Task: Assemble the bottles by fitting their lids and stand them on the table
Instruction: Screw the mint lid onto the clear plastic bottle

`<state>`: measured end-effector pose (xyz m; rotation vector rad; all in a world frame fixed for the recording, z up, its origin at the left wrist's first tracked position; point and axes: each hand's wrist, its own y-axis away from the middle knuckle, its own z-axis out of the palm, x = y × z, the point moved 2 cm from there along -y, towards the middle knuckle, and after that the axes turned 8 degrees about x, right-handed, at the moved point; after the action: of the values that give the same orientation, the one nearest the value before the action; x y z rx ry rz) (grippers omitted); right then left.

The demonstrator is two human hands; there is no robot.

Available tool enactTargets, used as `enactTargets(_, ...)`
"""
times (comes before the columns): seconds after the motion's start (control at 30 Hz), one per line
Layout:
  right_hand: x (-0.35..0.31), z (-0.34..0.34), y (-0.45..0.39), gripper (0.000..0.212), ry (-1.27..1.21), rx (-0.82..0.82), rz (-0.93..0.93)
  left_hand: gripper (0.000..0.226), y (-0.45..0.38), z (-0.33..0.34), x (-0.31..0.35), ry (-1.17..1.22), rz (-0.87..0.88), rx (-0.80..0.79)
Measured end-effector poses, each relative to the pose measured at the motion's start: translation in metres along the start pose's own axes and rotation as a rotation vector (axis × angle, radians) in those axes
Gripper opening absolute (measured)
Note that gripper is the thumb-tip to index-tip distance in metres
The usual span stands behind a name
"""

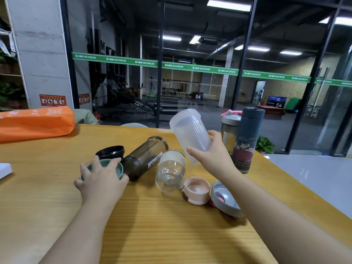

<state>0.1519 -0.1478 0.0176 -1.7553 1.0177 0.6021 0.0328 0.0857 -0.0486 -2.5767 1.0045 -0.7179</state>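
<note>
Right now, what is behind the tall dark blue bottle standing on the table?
A brownish bottle with a grey lid and pink loop stands just behind the dark blue bottle. Its right side and base are hidden by it.

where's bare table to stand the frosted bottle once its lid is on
Bare wood lies near the table front edge between the forearms, and left of the left hand. Crowded: around the lying dark bottle, clear bottle and pink lid.
</note>
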Motion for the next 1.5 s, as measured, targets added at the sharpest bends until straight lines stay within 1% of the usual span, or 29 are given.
enactTargets(0.13, 0.001, -0.003, -0.001, 0.078, -0.014, 0.003, 0.000, 0.064, 0.003, -0.008, 0.003, 0.060, -0.002, 0.086)
enactTargets(0.33, 0.002, -0.009, -0.005, 0.078, -0.022, 0.016, -0.006, 0.063, 0.005, -0.016, 0.009, 0.185, 0.013, 0.252)
enactTargets(0.5, 0.008, -0.014, -0.011, 0.079, -0.018, 0.005, 0.006, 0.059, 0.010, -0.023, 0.016, 0.493, 0.072, 0.428)
enactTargets(0.57, 0.011, -0.017, -0.015, 0.080, -0.011, -0.011, 0.018, 0.062, 0.014, -0.026, 0.019, 0.663, 0.104, 0.445)
enactTargets(0.63, 0.014, -0.021, -0.020, 0.082, -0.034, -0.014, 0.042, 0.065, 0.015, -0.028, 0.023, 0.863, 0.116, 0.400)
enactTargets(0.7, 0.019, -0.025, -0.026, 0.084, -0.059, -0.003, 0.069, 0.067, 0.014, -0.029, 0.029, 1.043, 0.113, 0.321)
enactTargets(0.77, 0.024, -0.029, -0.032, 0.083, -0.066, -0.006, 0.094, 0.064, 0.011, -0.030, 0.038, 1.134, 0.122, 0.252)
enactTargets(0.83, 0.028, -0.030, -0.038, 0.081, -0.084, -0.023, 0.116, 0.060, 0.007, -0.030, 0.046, 1.118, 0.151, 0.230)
enactTargets(0.93, 0.033, -0.028, -0.045, 0.081, -0.089, -0.046, 0.122, 0.068, 0.001, -0.029, 0.061, 1.071, 0.192, 0.229)
enactTargets(1.07, 0.038, -0.025, -0.053, 0.080, -0.069, -0.037, 0.086, 0.067, -0.009, -0.030, 0.090, 1.129, 0.173, 0.169)
enactTargets(1.13, 0.042, -0.024, -0.056, 0.079, -0.088, -0.043, 0.067, 0.070, -0.017, -0.028, 0.101, 1.190, 0.137, 0.151)
enactTargets(1.2, 0.046, -0.025, -0.056, 0.073, -0.137, -0.046, 0.051, 0.074, -0.023, -0.023, 0.105, 1.309, 0.103, 0.108)
enactTargets(1.27, 0.052, -0.027, -0.056, 0.067, -0.190, -0.032, 0.053, 0.067, -0.026, -0.016, 0.107, 1.456, 0.057, 0.031)
enactTargets(1.37, 0.059, -0.034, -0.057, 0.069, -0.201, -0.016, 0.046, 0.064, -0.029, -0.008, 0.105, 1.715, -0.059, -0.104)
enactTargets(1.43, 0.061, -0.040, -0.055, 0.074, -0.201, -0.019, 0.035, 0.073, -0.030, -0.005, 0.101, 1.840, -0.141, -0.166)
enactTargets(1.5, 0.061, -0.042, -0.050, 0.078, -0.218, -0.029, 0.035, 0.091, -0.032, -0.002, 0.096, 1.917, -0.207, -0.208)
